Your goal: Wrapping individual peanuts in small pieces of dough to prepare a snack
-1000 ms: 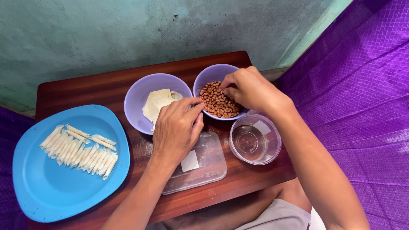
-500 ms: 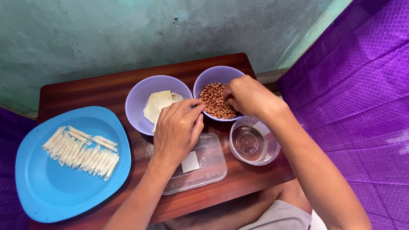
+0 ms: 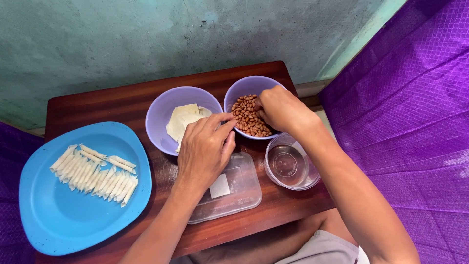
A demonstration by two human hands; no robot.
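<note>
- Right hand (image 3: 279, 108) is down in the lavender bowl of peanuts (image 3: 249, 117), fingers bunched together among the nuts; from up here I cannot tell whether a nut is actually pinched between them.
- That peanut bowl sits at the far right of the wooden table (image 3: 97, 105), its rim touching the neighbouring bowl.
- Left hand (image 3: 204, 149) lies palm down just in front of the two bowls, fingers close together and stretched toward the gap between them, fingertips (image 3: 225, 122) at the rim of the peanut bowl.
- I see a pale edge under those fingers, likely a wrapper, but the hand covers it, so I cannot tell if it is gripped.
- The second lavender bowl (image 3: 163, 115) holds a stack of pale square wrapper sheets (image 3: 181, 120), and it sits just left of the peanuts.
- Under the left wrist lies a clear rectangular lid (image 3: 239, 188), flat on the table, with one small wrapper square (image 3: 220, 186) showing on it.
- A round clear container (image 3: 289, 166) holding water stands just right of the lid, below the right forearm.
- Far left, a blue plate (image 3: 63, 215) carries a row of thin rolled sticks (image 3: 95, 173), lying side by side.
- Purple fabric (image 3: 410, 112) hangs along the right.
</note>
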